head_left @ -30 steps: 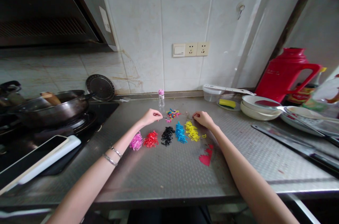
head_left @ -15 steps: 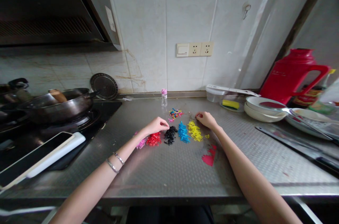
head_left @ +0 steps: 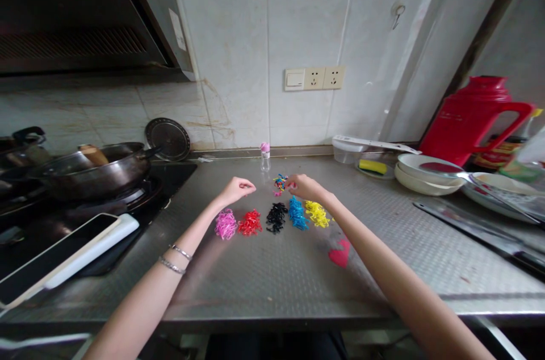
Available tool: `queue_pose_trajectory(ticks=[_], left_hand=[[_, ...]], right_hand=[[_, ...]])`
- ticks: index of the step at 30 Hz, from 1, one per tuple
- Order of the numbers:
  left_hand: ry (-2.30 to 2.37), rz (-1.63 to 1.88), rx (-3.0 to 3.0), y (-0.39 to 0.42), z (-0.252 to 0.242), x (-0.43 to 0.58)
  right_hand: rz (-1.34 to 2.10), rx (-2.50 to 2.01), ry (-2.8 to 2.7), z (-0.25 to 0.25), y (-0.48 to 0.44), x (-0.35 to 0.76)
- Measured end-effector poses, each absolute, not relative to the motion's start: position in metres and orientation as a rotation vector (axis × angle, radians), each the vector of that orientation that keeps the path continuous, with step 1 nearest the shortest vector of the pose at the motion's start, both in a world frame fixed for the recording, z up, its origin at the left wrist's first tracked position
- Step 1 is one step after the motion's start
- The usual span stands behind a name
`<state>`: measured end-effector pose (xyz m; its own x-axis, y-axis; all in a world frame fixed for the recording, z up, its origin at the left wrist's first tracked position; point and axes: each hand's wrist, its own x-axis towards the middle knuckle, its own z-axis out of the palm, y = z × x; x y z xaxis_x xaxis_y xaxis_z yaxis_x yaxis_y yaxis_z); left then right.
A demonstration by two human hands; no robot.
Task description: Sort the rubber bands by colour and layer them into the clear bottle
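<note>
Sorted heaps of what look like small rubber bands lie in a row on the metal counter: pink (head_left: pixel 225 224), red (head_left: pixel 250 223), black (head_left: pixel 276 217), blue (head_left: pixel 298 214) and yellow (head_left: pixel 317 214). Behind the row is a smaller mixed-colour pile (head_left: pixel 280 183). My right hand (head_left: pixel 307 187) is at that pile's right side, fingertips pinched down by it. Above the red heap, my left hand (head_left: pixel 237 191) hovers with thumb and fingers drawn together. Anything between the fingertips of either hand is too small to make out.
A small clear bottle with a pink cap (head_left: pixel 265 157) stands by the wall. Left are a phone (head_left: pixel 55 258) and a pan (head_left: pixel 97 172) on the stove. To the right are a red heart shape (head_left: pixel 339 254), a knife (head_left: pixel 472 232), bowls (head_left: pixel 426 183) and a red thermos (head_left: pixel 464 121).
My right hand has moved left from behind the yellow heap to the mixed pile. My left hand has drawn back leftward from the black heap, uncovering the pink and red heaps.
</note>
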<state>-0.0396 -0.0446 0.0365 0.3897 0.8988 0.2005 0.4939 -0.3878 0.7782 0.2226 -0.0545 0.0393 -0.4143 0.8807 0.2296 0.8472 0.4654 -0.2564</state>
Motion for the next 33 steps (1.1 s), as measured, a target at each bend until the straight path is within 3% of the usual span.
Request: queue_pose_trajectory(ticks=[17,33], left_hand=[[1.404,0.967,1.802,-0.034,0.036,-0.071],[1.422,1.011,1.7,-0.028,0.03,-0.083]], right_hand=[[0.135,-1.566,-2.5,0.028,-0.035,0.174],[0.505,-1.303,-2.126,0.041,-0.027,0.174]])
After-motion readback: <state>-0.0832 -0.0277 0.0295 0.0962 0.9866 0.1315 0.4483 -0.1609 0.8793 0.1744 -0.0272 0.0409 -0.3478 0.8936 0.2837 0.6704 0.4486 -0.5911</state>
